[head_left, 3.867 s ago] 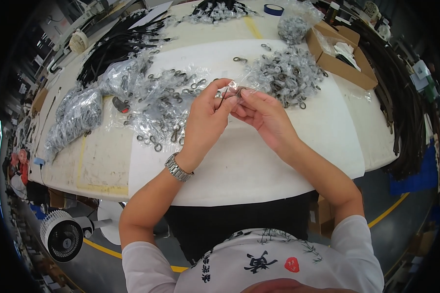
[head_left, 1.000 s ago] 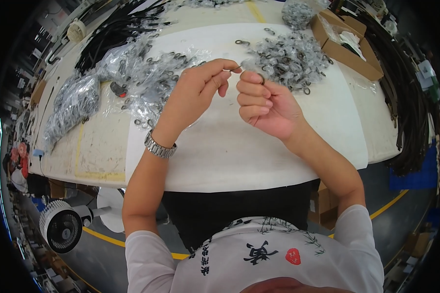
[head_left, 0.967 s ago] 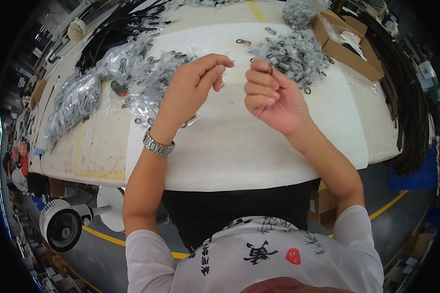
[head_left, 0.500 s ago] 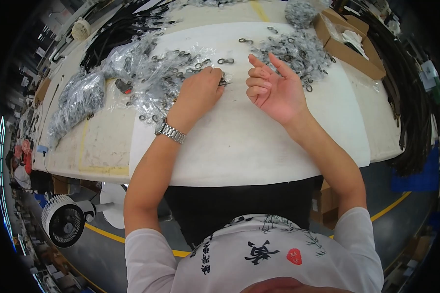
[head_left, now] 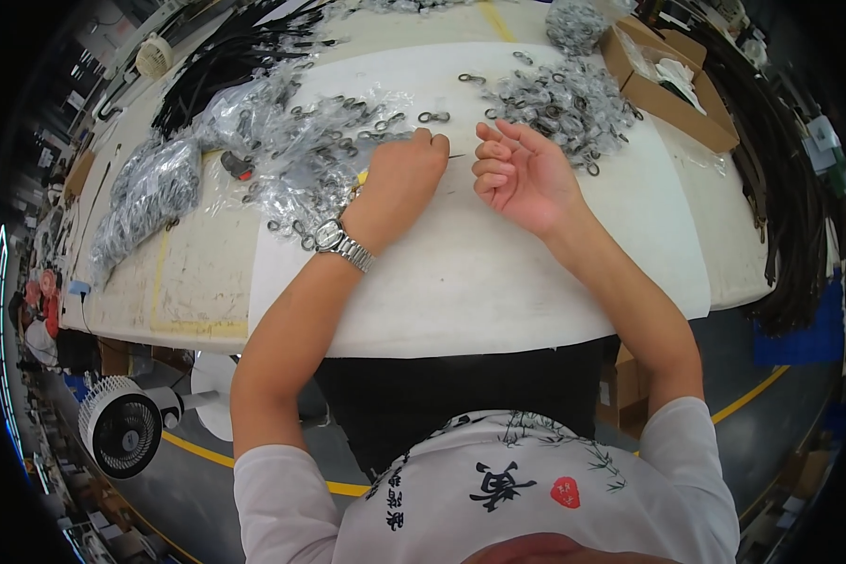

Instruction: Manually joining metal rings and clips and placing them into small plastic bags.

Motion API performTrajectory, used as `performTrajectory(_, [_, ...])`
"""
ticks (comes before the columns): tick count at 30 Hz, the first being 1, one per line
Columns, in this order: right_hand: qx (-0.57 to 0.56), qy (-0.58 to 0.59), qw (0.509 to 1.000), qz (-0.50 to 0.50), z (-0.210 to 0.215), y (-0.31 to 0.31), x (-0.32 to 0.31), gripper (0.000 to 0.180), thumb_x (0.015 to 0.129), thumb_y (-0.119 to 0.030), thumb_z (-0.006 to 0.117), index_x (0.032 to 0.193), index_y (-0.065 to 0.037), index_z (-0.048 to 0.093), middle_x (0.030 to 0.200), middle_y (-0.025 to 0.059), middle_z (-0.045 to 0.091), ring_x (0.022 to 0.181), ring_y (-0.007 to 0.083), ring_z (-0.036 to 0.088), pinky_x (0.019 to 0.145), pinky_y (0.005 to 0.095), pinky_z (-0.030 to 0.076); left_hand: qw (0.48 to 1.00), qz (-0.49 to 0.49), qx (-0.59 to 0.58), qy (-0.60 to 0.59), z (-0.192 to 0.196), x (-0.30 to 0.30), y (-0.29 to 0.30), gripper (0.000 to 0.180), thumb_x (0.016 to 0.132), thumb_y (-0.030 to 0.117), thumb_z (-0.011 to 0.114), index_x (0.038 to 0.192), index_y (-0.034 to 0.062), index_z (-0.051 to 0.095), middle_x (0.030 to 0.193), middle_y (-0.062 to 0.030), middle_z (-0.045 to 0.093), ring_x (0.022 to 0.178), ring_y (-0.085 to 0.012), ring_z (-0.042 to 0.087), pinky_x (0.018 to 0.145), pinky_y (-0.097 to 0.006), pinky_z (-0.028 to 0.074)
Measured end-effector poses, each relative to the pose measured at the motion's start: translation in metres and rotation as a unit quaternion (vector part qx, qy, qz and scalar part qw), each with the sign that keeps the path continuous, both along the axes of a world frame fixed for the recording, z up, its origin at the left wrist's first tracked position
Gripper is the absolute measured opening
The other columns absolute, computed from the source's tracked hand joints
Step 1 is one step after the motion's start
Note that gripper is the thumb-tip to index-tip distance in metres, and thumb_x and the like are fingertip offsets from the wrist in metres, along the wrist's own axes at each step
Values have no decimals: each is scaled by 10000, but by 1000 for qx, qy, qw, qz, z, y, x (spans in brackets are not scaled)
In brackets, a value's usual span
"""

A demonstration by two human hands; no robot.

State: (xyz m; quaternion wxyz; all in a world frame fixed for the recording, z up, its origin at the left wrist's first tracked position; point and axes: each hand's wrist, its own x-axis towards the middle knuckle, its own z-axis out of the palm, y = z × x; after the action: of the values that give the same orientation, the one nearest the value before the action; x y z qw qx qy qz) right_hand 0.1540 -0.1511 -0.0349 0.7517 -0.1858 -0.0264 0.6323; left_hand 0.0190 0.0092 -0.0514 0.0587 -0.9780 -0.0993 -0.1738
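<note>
My left hand [head_left: 402, 183] is closed, knuckles up, over the white sheet. A thin dark pointed tip [head_left: 456, 156] sticks out past its fingertips; the rest of that tool is mostly covered by the hand, and a bit of yellow [head_left: 362, 177] shows beside the wrist. My right hand [head_left: 528, 183] is turned palm up, its fingers loosely curled and apart, with nothing visible in it. The two hands are a short gap apart. Beyond them lies a loose dark metal clasp [head_left: 433, 117]. Bagged clasps are heaped on the left [head_left: 334, 155] and on the right [head_left: 564, 108].
A filled clear bag [head_left: 150, 202] and a black-and-red tool [head_left: 236, 166] lie on the left. Black straps [head_left: 226, 61] are piled at the far left. An open carton [head_left: 677, 89] stands far right, with dark straps hanging over the table's edge. A fan [head_left: 122, 428] is at lower left.
My left hand has moved right, toward my right hand, and the pointed tip now shows ahead of it. My right hand's thumb and fingers have drawn lower and closer together.
</note>
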Motion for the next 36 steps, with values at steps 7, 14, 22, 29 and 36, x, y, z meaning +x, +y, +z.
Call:
performTrajectory(7, [-113, -295, 948, -44, -6, -4, 10, 306, 1001, -212, 666, 1224, -16, 592, 837, -28, 584, 711, 96, 526, 675, 254, 469, 980, 11, -162, -118, 27, -9, 0, 103, 895, 100, 670, 948, 12, 659, 833, -128, 699, 653, -239, 633, 617, -373, 502])
performTrajectory(14, [-122, -680, 720, -63, -1, 3, 1, 284, 908, -267, 785, 1032, -15, 745, 826, 24, 737, 821, 128, 700, 783, 312, 557, 808, -52, -574, -125, 44, -17, 0, 142, 966, 159, 673, 976, 20, 699, 781, 66, 626, 580, -3, 448, 495, -217, 333])
performTrajectory(22, [-133, -633, 763, -17, 12, -3, -5, 263, 964, -205, 734, 935, 56, 713, 784, 74, 745, 705, 104, 702, 654, 239, 548, 750, -39, -653, -97, 44, -16, -4, 131, 981, 150, 692, 969, 20, 700, 751, 42, 629, 550, -2, 422, 480, -200, 301])
performTrajectory(29, [-118, -660, 742, 7, 7, 0, -6, 267, 1013, -214, 667, 1062, 40, 733, 806, 65, 752, 748, 112, 722, 662, 239, 548, 883, -41, -452, -116, 41, -17, -10, 157, 983, 142, 698, 930, -2, 732, 754, 19, 674, 667, -50, 545, 606, -235, 410])
performTrajectory(36, [-37, -716, 685, -130, 6, 1, -3, 317, 1071, -241, 587, 1105, 38, 732, 886, 87, 769, 809, 145, 746, 718, 263, 580, 854, -61, -462, -231, 49, -17, -18, 176, 980, 153, 705, 895, 0, 722, 670, 17, 617, 625, -50, 474, 567, -250, 367])
